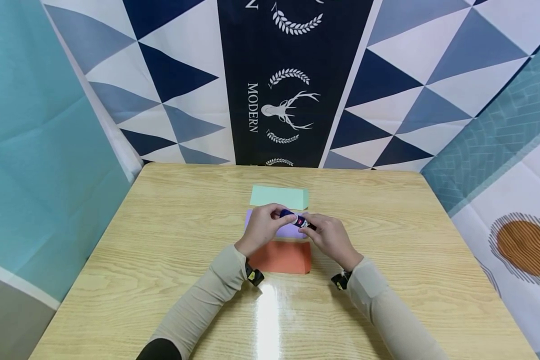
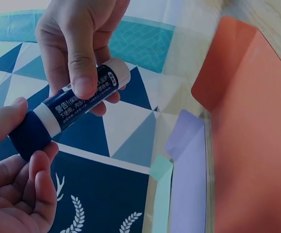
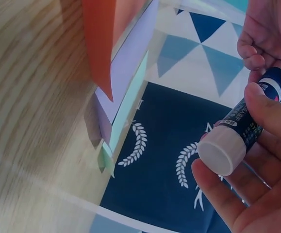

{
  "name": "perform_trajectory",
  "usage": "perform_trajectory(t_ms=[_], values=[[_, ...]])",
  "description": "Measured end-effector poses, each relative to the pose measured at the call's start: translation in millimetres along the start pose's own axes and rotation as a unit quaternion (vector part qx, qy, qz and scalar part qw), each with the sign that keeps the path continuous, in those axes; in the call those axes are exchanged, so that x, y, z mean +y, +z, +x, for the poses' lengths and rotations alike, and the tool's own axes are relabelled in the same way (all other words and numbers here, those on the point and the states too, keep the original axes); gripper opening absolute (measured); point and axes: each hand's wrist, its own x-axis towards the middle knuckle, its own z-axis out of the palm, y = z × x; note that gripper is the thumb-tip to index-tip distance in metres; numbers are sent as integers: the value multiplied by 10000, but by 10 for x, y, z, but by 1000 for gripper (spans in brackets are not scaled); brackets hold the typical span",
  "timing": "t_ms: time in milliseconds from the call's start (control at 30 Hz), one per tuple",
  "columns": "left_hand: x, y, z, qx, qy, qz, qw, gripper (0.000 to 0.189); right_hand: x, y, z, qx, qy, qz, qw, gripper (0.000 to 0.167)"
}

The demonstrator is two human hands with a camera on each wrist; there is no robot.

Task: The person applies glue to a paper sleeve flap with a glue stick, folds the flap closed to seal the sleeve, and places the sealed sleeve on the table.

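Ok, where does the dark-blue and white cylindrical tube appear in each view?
Head: dark-blue and white cylindrical tube, just right of and below centre.
Left wrist: tube, left half, around mid-height.
Right wrist: tube, right side, around mid-height.
Shared landmark: folded orange paper sheet, visible in all three views.

A wood-grain table [image 1: 171, 240] bears green paper [image 1: 276, 196], purple paper [image 1: 290, 232] and orange paper [image 1: 282, 257].

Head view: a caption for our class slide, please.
Left hand and right hand hold a blue tube near green paper, purple paper and orange paper.
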Motion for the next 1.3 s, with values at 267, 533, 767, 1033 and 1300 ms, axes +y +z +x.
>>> perform_trajectory(t_ms=[267,533,767,1033,1300], values=[[-5,13,-12,69,74,-183,9998,29,2,-13,-27,-139,83,11,9999,41],[-48,-18,-8,-509,760,-181,9956,48,1,-47,-21,-253,315,234,9989,41],[-77,-41,-19,-699,1024,-175,9921,43,-10,-64,-14,-276,355,332,9984,42],[-71,-65,-15,-614,918,-199,9937,42,-13,-69,-17,-350,414,340,9979,41],[-72,-76,-19,-541,839,-209,9948,36,-1,-71,-21,-430,544,344,9970,40]])
